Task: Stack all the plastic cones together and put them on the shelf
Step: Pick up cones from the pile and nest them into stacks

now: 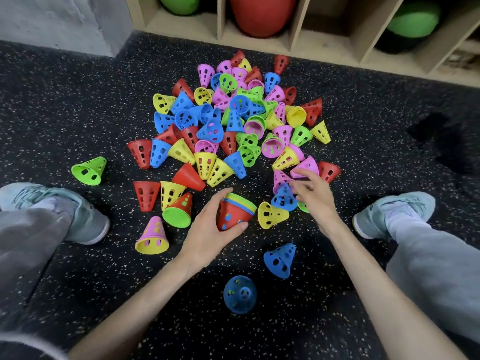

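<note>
A big pile of perforated plastic cones point(233, 118) in red, blue, yellow, green and pink lies on the dark speckled floor. My left hand point(210, 229) grips a short stack of nested cones point(235, 211), red on the outside, rims pointing right. My right hand point(311, 193) hovers with loosely spread fingers over a pink cone point(280, 179) and a blue cone point(284, 198) at the pile's near right edge; it holds nothing. The wooden shelf point(298, 45) stands behind the pile.
The shelf's cubbies hold a red ball point(262, 14) and green balls point(413, 19). My two shoes point(78, 211) point(394, 211) flank the work area. Loose cones lie nearer me: two blue ones point(280, 258) point(240, 294), a pink-and-yellow pair point(153, 237), a green one point(89, 170).
</note>
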A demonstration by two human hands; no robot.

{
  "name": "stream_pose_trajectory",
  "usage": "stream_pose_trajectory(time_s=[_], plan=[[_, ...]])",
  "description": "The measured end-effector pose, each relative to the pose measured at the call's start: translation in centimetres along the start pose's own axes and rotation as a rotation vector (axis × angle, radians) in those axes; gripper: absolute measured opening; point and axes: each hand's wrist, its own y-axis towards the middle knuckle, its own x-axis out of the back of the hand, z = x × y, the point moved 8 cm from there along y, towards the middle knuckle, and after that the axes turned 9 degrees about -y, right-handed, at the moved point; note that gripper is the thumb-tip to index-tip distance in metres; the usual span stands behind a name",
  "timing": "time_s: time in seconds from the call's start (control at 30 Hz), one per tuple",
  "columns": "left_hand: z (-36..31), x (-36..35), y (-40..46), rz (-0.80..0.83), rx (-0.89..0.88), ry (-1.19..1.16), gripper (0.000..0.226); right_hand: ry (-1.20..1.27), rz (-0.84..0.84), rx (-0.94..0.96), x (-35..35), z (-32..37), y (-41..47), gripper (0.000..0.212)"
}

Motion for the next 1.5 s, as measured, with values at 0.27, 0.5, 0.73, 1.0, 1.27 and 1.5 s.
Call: stream_pose_trajectory(time_s=[0.27, 0.5, 0.73, 1.0, 1.27, 1.5], plan=[[3.1, 0.8, 0.1, 0.001, 0.096, -0.047, 0.076, -0.063, 0.032, -0.194, -0.8, -3.4, 4.5, 0.04], [4.1, 0.3, 0.1, 0.012, 0.14, -0.055, 0.078, -0.071, 0.019, -0.224, -1.4, -4.2, 5.9, 0.038], [4.4, 0.1, 0.0, 0.018, 0.148, -0.05, 0.077, -0.048, 0.034, -0.267, -3.1, -4.1, 6.4, 0.038], [4.1, 0.8, 0.0, -0.002, 0.149, -0.057, 0.078, 0.038, 0.022, -0.242, -4.1, -3.0, 5.6, 0.038], [3.6, 1.0, 0.2, -0.011, 0.131, -0.056, 0.078, 0.052, -0.028, -0.022, -3.8, 1.6, 3.7, 0.021], [2.3, 1.0, 0.4, -0.024, 0.105, -0.051, 0.08, 0.054, 0.314, 0.098, -7.0, 6.2, 1.4, 0.023]])
